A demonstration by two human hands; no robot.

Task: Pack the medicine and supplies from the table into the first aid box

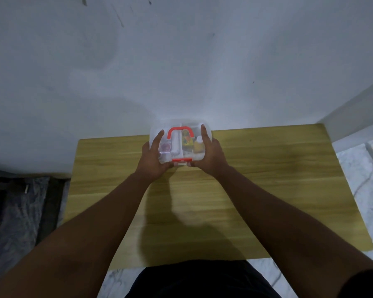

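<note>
Wooden table point(267, 190) lies bare nearest us, our two forearms stretched across it. Past them, our left hand point(153, 160) and right hand point(211, 157) clasp the clear first aid box point(181, 127) from either side, fingers laid on its lid. It sits at the table's far edge, lid down, red handle point(180, 132) flat on top, supplies visible inside. Beyond rises a white wall point(181, 50).

One head-worn view looks steeply down over the table point(267, 190) toward the wall point(181, 61).

Both hands, left point(152, 157) and right point(211, 155), clasp the closed first aid box point(181, 145).
</note>
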